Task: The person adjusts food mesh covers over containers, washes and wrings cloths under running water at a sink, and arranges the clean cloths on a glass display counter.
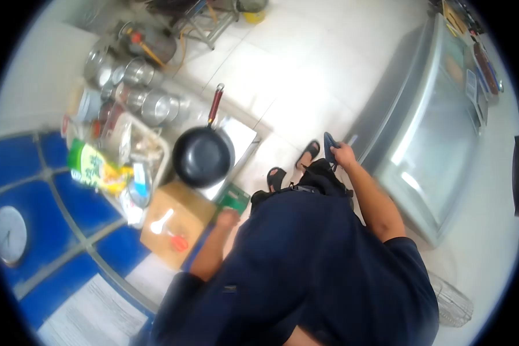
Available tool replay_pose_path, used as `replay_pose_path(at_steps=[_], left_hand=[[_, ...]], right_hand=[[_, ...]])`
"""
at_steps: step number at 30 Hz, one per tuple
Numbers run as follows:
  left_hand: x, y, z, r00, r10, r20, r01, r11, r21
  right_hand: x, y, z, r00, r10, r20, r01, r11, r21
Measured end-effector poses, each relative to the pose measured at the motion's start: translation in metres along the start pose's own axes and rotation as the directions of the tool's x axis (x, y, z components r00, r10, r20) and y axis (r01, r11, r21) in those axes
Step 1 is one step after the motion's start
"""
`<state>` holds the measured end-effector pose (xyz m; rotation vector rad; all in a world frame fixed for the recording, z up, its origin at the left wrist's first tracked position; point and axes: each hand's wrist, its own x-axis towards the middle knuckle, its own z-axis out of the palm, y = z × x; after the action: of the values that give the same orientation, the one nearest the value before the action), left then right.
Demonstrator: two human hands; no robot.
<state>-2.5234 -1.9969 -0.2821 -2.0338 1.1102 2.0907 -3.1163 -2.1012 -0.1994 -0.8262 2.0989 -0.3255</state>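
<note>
My right hand (343,155) is closed around a dark blue, flat, pointed object (330,147), held out beside my right leg; its exact kind is unclear. My left hand (229,218) hangs by my left side with its fingers curled in, and no object shows in it. Close to it are a green box (234,199) and a cardboard box (176,210) with a white spoon-shaped item (162,222) and a red item (179,243) on top. Beyond them a black frying pan (202,157) rests on a white surface, its dark red handle pointing away.
On the left are a tray (166,151) of mixed goods, a green-and-yellow packet (92,164), metal pots (158,108) and a gas cylinder (147,43). Papers (92,314) and a round clock (10,233) lie lower left. A glass-topped chest freezer (427,144) stands on the right.
</note>
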Motion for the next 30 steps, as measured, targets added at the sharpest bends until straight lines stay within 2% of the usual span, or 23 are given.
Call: replay_pose_path(at_steps=[2, 3, 4, 5, 6, 7, 8, 9, 11, 12, 13, 15, 16, 17, 19, 23, 24, 26, 28, 29, 30], left_hand=[[0.03, 0.022, 0.005, 0.971, 0.23, 0.059, -0.236, 0.913, 0.332], [0.025, 0.057, 0.009, 0.914, 0.363, 0.181, -0.384, 0.632, 0.673], [0.029, 0.094, 0.019, 0.838, 0.423, 0.345, -0.462, 0.214, 0.86], [0.036, 0.117, 0.03, 0.892, 0.338, 0.301, -0.408, 0.312, 0.858], [0.043, 0.132, 0.039, 0.956, 0.209, 0.203, -0.284, 0.508, 0.813], [0.05, 0.156, 0.05, 0.988, 0.099, 0.117, -0.153, 0.636, 0.757], [0.061, 0.188, 0.06, 0.998, 0.02, 0.056, -0.054, 0.701, 0.711], [0.072, 0.22, 0.069, 0.999, 0.008, 0.042, -0.035, 0.715, 0.699], [0.103, 0.284, 0.088, 1.0, -0.011, 0.002, 0.007, 0.751, 0.66], [0.12, 0.32, 0.096, 1.0, -0.01, -0.005, 0.011, 0.764, 0.645], [0.135, 0.354, 0.103, 1.0, -0.014, -0.015, 0.02, 0.78, 0.625], [0.166, 0.417, 0.116, 0.999, -0.014, -0.03, 0.028, 0.818, 0.574], [0.183, 0.444, 0.12, 0.999, -0.009, -0.034, 0.026, 0.832, 0.554], [0.199, 0.476, 0.126, 0.999, -0.008, -0.034, 0.025, 0.841, 0.54], [0.236, 0.535, 0.136, 1.0, -0.021, -0.023, 0.03, 0.847, 0.53], [0.32, 0.669, 0.156, 0.996, -0.085, -0.001, 0.07, 0.811, 0.58], [0.343, 0.7, 0.157, 0.994, -0.114, 0.0, 0.091, 0.802, 0.591], [0.389, 0.776, 0.158, 0.977, -0.214, -0.02, 0.19, 0.817, 0.544], [0.442, 0.866, 0.165, 0.924, -0.376, -0.069, 0.375, 0.857, 0.354], [0.47, 0.919, 0.171, 0.928, -0.363, -0.081, 0.367, 0.859, 0.357], [0.505, 0.98, 0.175, 0.989, -0.148, -0.012, 0.119, 0.737, 0.665]], right_hand=[[0.039, 0.001, -0.026, 0.999, -0.02, -0.047, 0.022, 0.999, 0.028], [0.061, 0.006, -0.035, 0.998, -0.016, -0.057, 0.018, 0.999, 0.039], [0.086, 0.012, -0.047, 0.998, 0.032, -0.051, -0.028, 0.996, 0.088], [0.108, 0.016, -0.06, 0.996, 0.081, -0.041, -0.074, 0.988, 0.137], [0.133, 0.028, -0.07, 0.987, 0.163, -0.017, -0.157, 0.97, 0.183], [0.167, 0.045, -0.077, 0.99, 0.13, -0.055, -0.116, 0.972, 0.203], [0.178, 0.028, -0.106, 0.971, 0.237, 0.022, -0.232, 0.923, 0.307], [0.182, 0.016, -0.133, 0.935, 0.336, 0.111, -0.352, 0.847, 0.4], [0.233, 0.031, -0.159, 0.974, 0.166, -0.153, -0.136, 0.972, 0.19], [0.259, 0.025, -0.181, 0.971, 0.235, -0.052, -0.214, 0.941, 0.263], [0.283, 0.024, -0.204, 0.967, 0.248, -0.058, -0.224, 0.936, 0.273], [0.32, 0.015, -0.246, 0.956, 0.293, 0.002, -0.267, 0.87, 0.414], [0.335, 0.016, -0.257, 0.971, 0.202, -0.125, -0.151, 0.933, 0.328], [0.356, 0.008, -0.281, 0.969, 0.2, -0.145, -0.142, 0.931, 0.335], [0.388, -0.001, -0.317, 0.96, 0.277, -0.04, -0.226, 0.851, 0.473], [0.453, -0.006, -0.396, 0.944, 0.276, -0.179, -0.184, 0.894, 0.41], [0.462, -0.012, -0.414, 0.936, 0.293, -0.194, -0.187, 0.883, 0.429], [0.474, -0.021, -0.455, 0.876, 0.438, -0.203, -0.226, 0.744, 0.629], [0.507, 0.014, -0.475, 0.816, 0.533, -0.225, -0.299, 0.722, 0.624], [0.52, 0.027, -0.488, 0.791, 0.56, -0.248, -0.295, 0.704, 0.646], [0.528, 0.017, -0.513, 0.776, 0.601, -0.192, -0.266, 0.588, 0.764]])
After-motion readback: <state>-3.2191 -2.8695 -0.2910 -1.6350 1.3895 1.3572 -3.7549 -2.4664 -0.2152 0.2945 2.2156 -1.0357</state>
